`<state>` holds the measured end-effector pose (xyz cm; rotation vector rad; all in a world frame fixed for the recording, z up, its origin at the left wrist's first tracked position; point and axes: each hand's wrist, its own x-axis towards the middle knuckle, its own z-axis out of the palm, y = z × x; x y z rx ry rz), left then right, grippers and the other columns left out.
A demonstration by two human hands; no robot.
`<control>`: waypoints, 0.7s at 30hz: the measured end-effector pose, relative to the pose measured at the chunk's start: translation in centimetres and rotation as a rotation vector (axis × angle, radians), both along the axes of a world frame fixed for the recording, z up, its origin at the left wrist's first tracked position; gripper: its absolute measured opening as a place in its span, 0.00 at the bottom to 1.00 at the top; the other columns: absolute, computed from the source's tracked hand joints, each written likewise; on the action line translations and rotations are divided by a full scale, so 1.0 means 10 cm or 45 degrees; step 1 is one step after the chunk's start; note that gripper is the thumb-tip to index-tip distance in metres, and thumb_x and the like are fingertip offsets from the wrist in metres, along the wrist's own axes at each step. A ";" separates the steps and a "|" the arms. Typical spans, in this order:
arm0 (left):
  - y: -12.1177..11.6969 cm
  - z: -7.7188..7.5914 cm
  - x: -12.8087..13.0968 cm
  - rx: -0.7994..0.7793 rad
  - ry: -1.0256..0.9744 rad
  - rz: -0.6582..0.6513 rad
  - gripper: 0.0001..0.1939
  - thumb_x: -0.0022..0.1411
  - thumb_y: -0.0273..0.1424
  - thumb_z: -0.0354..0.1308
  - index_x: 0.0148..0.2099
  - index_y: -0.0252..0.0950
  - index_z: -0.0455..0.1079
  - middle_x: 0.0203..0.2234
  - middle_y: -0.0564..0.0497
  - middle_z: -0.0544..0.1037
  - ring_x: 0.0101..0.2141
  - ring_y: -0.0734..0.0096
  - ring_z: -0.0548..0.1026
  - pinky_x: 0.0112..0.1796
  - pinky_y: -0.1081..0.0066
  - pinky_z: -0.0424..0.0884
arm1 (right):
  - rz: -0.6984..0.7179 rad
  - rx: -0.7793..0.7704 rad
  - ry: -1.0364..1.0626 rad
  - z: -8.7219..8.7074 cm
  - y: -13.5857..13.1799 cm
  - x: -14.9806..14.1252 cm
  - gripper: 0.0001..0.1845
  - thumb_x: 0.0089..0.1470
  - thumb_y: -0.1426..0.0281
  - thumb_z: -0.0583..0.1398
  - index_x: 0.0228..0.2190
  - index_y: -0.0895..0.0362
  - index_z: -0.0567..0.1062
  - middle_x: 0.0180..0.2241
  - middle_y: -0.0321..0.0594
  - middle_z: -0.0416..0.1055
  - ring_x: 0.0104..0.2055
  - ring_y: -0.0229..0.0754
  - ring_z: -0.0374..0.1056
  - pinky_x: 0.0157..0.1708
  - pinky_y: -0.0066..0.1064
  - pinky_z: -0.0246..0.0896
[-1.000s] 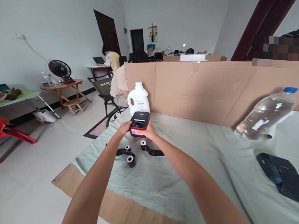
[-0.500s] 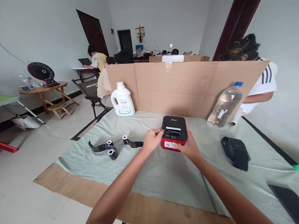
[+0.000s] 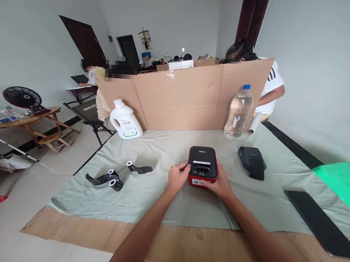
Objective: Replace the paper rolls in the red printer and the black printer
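A small black-and-red label printer is in front of me, with a slot across its black top and a white sticker on its red front side. My right hand holds its right side, thumb across the front near the sticker. At the left edge, my left hand is closed, with fingertips pressed against the printer beside the slot. Black shiny film shows in the slot. Whether the printer rests on the cloth or is slightly raised, I cannot tell. Several small rolls of black film lie to the left, some partly unwound.
A white jug and a water bottle stand before a cardboard screen. On the right lie a dark device with a strap and a black flat panel. People sit beyond the screen. Green cloth covers the table.
My view has turned to the right. The printer has come nearer to me and a little to the right over the table, with both hands still on it.
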<state>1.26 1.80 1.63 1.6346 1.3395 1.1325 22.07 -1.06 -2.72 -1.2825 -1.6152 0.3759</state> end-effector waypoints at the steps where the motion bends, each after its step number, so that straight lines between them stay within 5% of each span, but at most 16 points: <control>1: 0.00 -0.02 0.01 -0.018 -0.059 0.013 0.17 0.65 0.37 0.56 0.50 0.38 0.81 0.46 0.47 0.84 0.44 0.58 0.81 0.48 0.61 0.75 | -0.003 0.000 -0.003 -0.01 0.00 0.00 0.61 0.45 0.46 0.70 0.70 0.53 0.51 0.60 0.54 0.66 0.62 0.65 0.63 0.59 0.59 0.62; 11: 0.06 -0.12 0.21 -0.237 -0.432 0.055 0.14 0.62 0.27 0.50 0.49 0.37 0.68 0.50 0.45 0.78 0.49 0.65 0.78 0.50 0.66 0.76 | -0.015 -0.020 -0.025 -0.02 -0.01 0.00 0.61 0.45 0.46 0.69 0.71 0.53 0.50 0.60 0.54 0.65 0.63 0.66 0.61 0.61 0.60 0.60; 16: 0.06 -0.09 0.16 -0.121 -0.254 0.018 0.18 0.63 0.27 0.49 0.54 0.38 0.69 0.53 0.45 0.76 0.50 0.64 0.76 0.52 0.63 0.74 | -0.007 -0.036 -0.020 -0.03 -0.02 0.00 0.61 0.46 0.46 0.69 0.71 0.52 0.49 0.63 0.54 0.63 0.64 0.66 0.59 0.62 0.61 0.57; 21: 0.16 0.15 0.09 0.234 0.200 -0.136 0.17 0.68 0.32 0.50 0.53 0.42 0.76 0.55 0.48 0.77 0.57 0.59 0.70 0.62 0.57 0.63 | 0.018 -0.038 0.012 -0.02 -0.03 0.01 0.60 0.47 0.46 0.68 0.71 0.51 0.49 0.65 0.53 0.61 0.65 0.66 0.59 0.63 0.60 0.56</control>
